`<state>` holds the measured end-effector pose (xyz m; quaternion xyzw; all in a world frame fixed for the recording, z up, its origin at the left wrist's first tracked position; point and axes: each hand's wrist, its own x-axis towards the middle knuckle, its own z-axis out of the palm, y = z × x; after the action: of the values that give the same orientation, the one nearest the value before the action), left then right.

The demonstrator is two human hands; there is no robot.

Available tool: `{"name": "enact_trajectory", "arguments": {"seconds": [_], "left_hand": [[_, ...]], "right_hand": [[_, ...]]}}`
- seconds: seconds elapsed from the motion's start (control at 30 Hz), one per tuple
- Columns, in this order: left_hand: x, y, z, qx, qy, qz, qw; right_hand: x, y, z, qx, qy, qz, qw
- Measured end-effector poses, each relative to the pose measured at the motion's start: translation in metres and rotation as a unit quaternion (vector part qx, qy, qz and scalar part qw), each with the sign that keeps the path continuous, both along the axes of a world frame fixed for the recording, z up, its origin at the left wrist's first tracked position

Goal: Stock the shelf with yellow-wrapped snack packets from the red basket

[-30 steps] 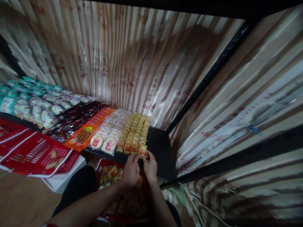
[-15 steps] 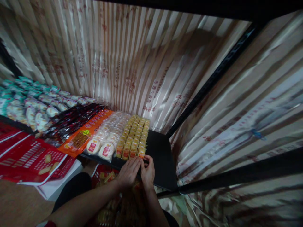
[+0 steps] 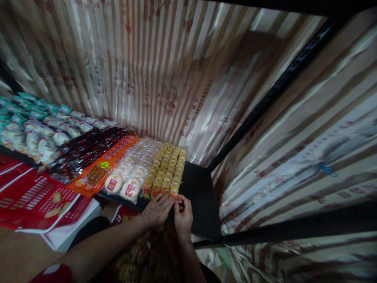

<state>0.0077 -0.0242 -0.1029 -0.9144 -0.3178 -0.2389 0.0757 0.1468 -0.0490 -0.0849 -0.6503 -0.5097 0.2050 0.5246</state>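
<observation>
Both my hands meet at the front edge of a black shelf (image 3: 200,196). My left hand (image 3: 157,210) and my right hand (image 3: 183,214) pinch together at the nearest small yellow-and-red snack pack (image 3: 174,191), the front one of the rightmost yellow row (image 3: 169,169). The fingers are closed around its lower edge. To the left of the yellow rows lie clear packs of round white cakes (image 3: 129,184), then orange packs (image 3: 100,173), dark red packs (image 3: 85,151) and white-and-teal packs (image 3: 35,129).
A red basket of snack packs (image 3: 129,218) sits under my arms, partly hidden. A red printed carton (image 3: 38,200) lies at the left. Striped shiny curtain (image 3: 165,74) lines the back and right side. The right part of the shelf is bare black.
The camera has tilted and shifted slightly. My hands stay at the front of the rightmost yellow row, drawn a little closer together on the front pack.
</observation>
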Motion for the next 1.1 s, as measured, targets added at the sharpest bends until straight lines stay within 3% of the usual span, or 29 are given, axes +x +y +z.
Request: {"name": "enact_trajectory", "arguments": {"seconds": [0.2, 0.5, 0.77, 0.87, 1.0, 1.1], "left_hand": [[-0.006, 0.001, 0.004, -0.043, 0.035, 0.006, 0.998], [-0.003, 0.003, 0.003, 0.001, 0.060, 0.009, 0.998], [0.000, 0.004, 0.003, -0.003, 0.071, 0.012, 0.997], [0.001, 0.004, 0.007, -0.006, 0.076, 0.019, 0.997], [0.002, 0.004, 0.010, 0.000, 0.076, 0.022, 0.997], [0.002, 0.005, 0.009, 0.004, 0.077, 0.024, 0.997]], "right_hand": [[0.002, 0.001, -0.005, 0.015, 0.013, 0.012, 1.000], [0.013, 0.014, 0.000, -0.053, 0.130, -0.020, 0.990], [0.012, 0.067, 0.014, -0.108, 0.257, 0.085, 0.957], [0.010, 0.071, 0.012, -0.101, 0.249, 0.095, 0.958], [0.009, 0.072, 0.011, -0.090, 0.271, 0.055, 0.957], [0.009, 0.077, 0.014, -0.085, 0.290, 0.094, 0.948]]}}
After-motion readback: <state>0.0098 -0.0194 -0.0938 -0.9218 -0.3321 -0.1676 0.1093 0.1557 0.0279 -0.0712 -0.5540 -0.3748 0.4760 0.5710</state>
